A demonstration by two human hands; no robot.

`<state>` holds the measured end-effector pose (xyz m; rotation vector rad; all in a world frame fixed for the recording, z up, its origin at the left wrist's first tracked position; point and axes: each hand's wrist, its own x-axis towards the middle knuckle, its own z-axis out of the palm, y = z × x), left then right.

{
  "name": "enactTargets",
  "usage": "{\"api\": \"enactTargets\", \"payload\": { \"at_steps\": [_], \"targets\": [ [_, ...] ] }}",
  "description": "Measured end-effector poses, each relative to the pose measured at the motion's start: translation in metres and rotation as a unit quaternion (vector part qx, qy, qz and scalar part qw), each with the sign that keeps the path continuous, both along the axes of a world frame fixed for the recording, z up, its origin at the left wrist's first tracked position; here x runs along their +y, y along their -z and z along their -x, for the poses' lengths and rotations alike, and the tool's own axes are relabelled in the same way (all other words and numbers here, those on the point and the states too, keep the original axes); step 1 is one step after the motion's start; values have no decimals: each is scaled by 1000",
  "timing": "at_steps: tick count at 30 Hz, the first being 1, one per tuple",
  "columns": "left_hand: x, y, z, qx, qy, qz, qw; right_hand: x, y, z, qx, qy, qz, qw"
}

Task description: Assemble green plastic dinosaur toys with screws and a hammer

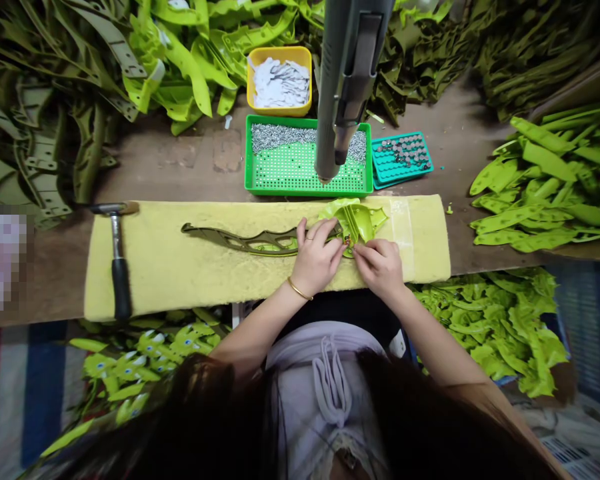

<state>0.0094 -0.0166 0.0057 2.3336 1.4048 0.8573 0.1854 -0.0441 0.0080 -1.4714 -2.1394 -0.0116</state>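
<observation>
A long olive-green plastic part (pixel 240 239) lies across a yellow foam pad (pixel 180 267), its right end joined to a bright lime-green piece (pixel 361 219). My left hand (pixel 316 257) rests on the part near the joint, fingers curled down onto it. Just to the right, my right hand (pixel 380 265) pinches at the joint, fingertips pressed together on something too small to make out. Both hands meet at the middle of the pad's near side.
A hammer (pixel 119 260) lies on the pad's left end. Behind the pad stand a green tray of screws (pixel 305 177), a teal tray (pixel 403 160), a yellow tub of white pieces (pixel 280 79), and a hanging grey power tool (pixel 347 73). Green plastic parts are piled all around.
</observation>
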Motion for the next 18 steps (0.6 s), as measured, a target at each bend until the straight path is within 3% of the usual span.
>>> {"api": "enactTargets", "payload": {
  "at_steps": [5,9,18],
  "targets": [
    [2,-1,-7,-11,-36,1,999,1,-9,-3,-60,-26,62,996],
    [3,2,-15,-13,-85,-7,996,6,-13,-8,-25,-16,119,992],
    [7,4,-10,-11,-61,-10,998,25,-21,1,-103,-52,167,979]
  ]
}}
